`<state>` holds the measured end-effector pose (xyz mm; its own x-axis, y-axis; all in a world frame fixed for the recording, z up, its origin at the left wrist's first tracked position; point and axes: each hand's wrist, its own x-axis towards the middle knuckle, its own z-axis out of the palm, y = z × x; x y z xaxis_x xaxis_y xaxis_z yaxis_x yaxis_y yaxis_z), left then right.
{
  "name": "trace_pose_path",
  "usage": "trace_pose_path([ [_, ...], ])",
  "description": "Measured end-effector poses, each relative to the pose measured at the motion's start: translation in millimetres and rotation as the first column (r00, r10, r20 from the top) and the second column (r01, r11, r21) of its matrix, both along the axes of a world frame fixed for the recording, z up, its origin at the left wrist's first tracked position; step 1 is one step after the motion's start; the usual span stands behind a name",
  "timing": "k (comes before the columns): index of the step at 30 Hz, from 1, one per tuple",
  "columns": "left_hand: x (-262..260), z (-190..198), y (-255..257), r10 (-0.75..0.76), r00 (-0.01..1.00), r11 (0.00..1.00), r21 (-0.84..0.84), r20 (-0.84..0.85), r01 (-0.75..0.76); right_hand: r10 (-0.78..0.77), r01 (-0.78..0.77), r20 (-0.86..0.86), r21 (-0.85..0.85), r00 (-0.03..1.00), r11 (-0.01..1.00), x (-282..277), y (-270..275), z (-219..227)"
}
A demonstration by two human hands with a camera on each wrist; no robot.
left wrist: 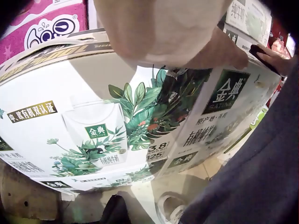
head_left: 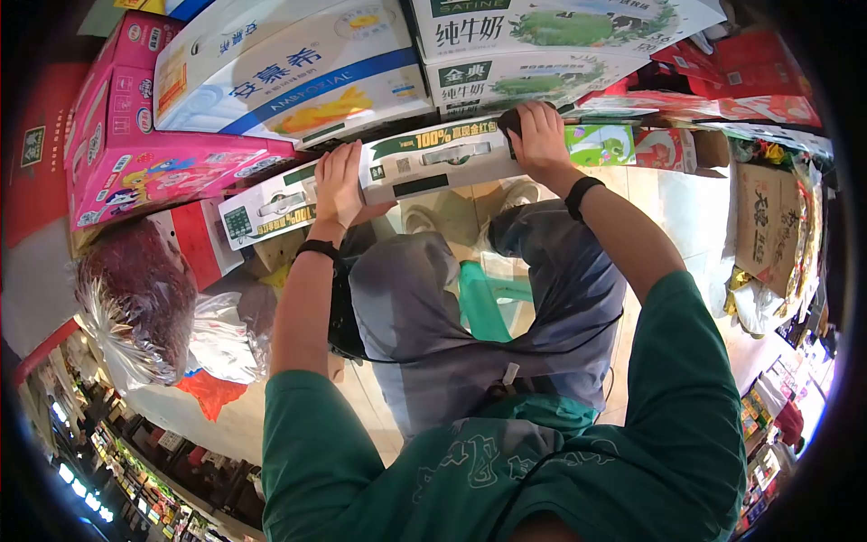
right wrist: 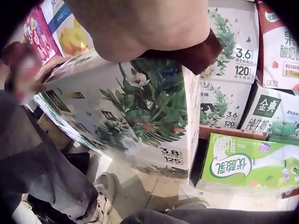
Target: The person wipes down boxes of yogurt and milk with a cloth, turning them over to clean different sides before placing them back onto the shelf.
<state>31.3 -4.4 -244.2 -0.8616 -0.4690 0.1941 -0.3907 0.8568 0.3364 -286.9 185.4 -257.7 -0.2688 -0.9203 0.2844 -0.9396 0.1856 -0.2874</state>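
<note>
A white milk carton [head_left: 442, 163] with a leafy print stands between the person's knees and the stacked goods, a matching carton section [head_left: 280, 206] to its left. The left hand [head_left: 339, 185] rests across the top where the two sections meet, fingers stretched toward the back, thumb pointing right along the near edge. At the right end, the right hand [head_left: 542, 140] holds a dark red cloth [right wrist: 203, 52] against the carton's top edge. Part of the cloth is hidden under the palm. In the left wrist view, the palm covers part of the printed front [left wrist: 135, 126].
Behind stand stacked milk cartons [head_left: 533, 77], a white-and-blue carton [head_left: 289, 77] and pink cartons [head_left: 172, 172]. A green drink carton [right wrist: 252, 161] is at the right. Plastic bags [head_left: 135, 303] lie at left; a green stool [head_left: 483, 303] stands between the legs.
</note>
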Motion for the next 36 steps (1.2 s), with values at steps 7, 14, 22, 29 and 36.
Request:
trace_pose_path([
  [7,0,1,3,0.013,0.999,1.0,-0.002,0.032,-0.013,-0.002,0.002,0.007,-0.007,1.0,1.0,2,1,1],
  [14,0,1,2,0.023,0.997,1.0,0.005,0.072,-0.024,-0.034,0.034,-0.009,-0.014,0.999,0.999,1,-2,-5],
  [22,-2,4,3,0.008,0.99,1.0,0.005,0.138,-0.008,-0.046,0.045,-0.028,-0.022,0.999,0.999,1,1,-8],
  [29,-37,30,5,-0.076,0.994,0.994,0.087,0.083,0.069,-0.007,0.006,0.038,0.029,0.999,1.0,-7,3,-8],
  [36,-135,22,59,-0.177,0.954,0.962,0.246,0.24,0.117,0.068,-0.081,0.123,0.1,0.99,0.992,-22,6,-4],
])
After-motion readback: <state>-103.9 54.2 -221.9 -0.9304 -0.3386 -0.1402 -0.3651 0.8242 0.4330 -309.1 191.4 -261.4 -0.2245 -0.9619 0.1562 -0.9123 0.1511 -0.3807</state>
